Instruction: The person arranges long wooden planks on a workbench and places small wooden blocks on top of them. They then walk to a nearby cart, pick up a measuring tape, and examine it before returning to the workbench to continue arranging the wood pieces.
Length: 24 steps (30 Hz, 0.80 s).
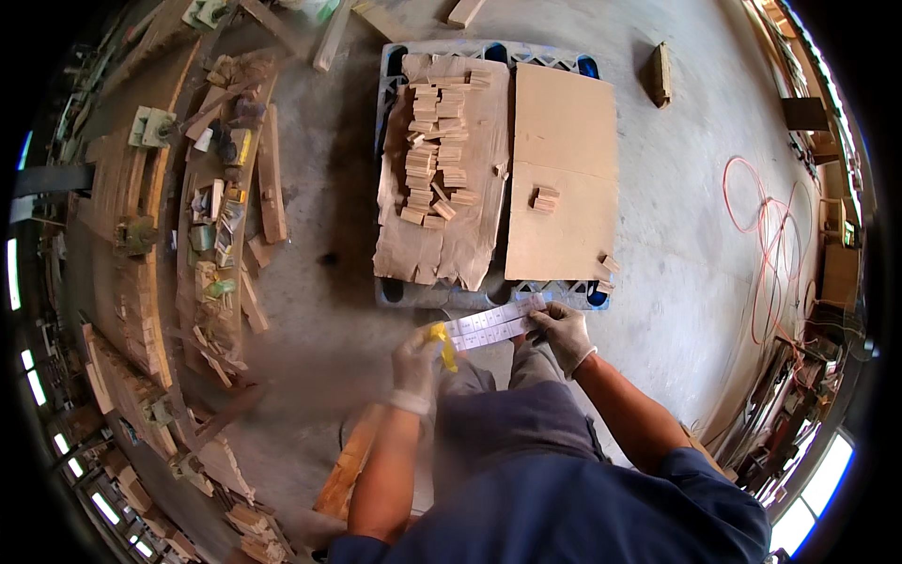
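Folding ruler [490, 324], white with a yellow end, held stretched between both gloved hands just below frame centre, running from about 8 o'clock up to 2 o'clock along its own length, hovering just in front of the near edge of the pallet. Left hand [416, 362] in a white glove, fingers curled closed around the yellow end of the ruler, sitting at 9 o'clock of the strip. Right hand [562, 331], also gloved, pinching the far white end between thumb and fingers at 3 o'clock of the strip. Both bare forearms come up from 6 o'clock, over a dark blue shirt and grey trousers [507, 376]. Directly at 12 o'clock of the ruler: blue plastic pallet [392, 70] on the concrete floor [676, 244], covered by 2 cardboard sheets, a torn crumpled one [423, 244] on the left and a flat one [564, 122] on the right. Small wooden blocks [437, 141] stacked in rough rows on the torn sheet, a few more blocks [545, 198] on the flat sheet. At 9 o'clock of the frame, curved wooden workpieces with clamps and scrap offcuts [221, 235]. At 3 o'clock, an orange cable [766, 244] looped on the floor. 1 loose block [660, 73] at about 1 o'clock.
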Tool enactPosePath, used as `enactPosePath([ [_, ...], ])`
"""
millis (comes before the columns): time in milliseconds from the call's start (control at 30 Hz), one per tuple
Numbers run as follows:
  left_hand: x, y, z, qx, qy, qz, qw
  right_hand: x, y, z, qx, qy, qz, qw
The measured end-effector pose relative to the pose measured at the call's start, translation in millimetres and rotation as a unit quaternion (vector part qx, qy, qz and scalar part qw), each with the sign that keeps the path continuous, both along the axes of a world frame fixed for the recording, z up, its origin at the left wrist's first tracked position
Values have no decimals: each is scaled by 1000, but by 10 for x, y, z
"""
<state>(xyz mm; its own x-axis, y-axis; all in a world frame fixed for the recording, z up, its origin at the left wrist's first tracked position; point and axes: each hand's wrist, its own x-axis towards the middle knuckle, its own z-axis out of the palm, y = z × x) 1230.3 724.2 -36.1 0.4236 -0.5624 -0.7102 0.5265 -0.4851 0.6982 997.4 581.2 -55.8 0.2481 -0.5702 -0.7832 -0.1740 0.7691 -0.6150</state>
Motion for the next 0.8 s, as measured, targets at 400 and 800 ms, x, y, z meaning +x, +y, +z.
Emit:
enactPosePath([
  [400, -377, 1282, -1237, 282, -211, -445, 823, 1275, -440, -1975, -21, 75, 14, 997],
  [800, -520, 1269, -1521, 329, -248, -408, 815, 2595, -469, -3405, 150, -115, -42, 981],
])
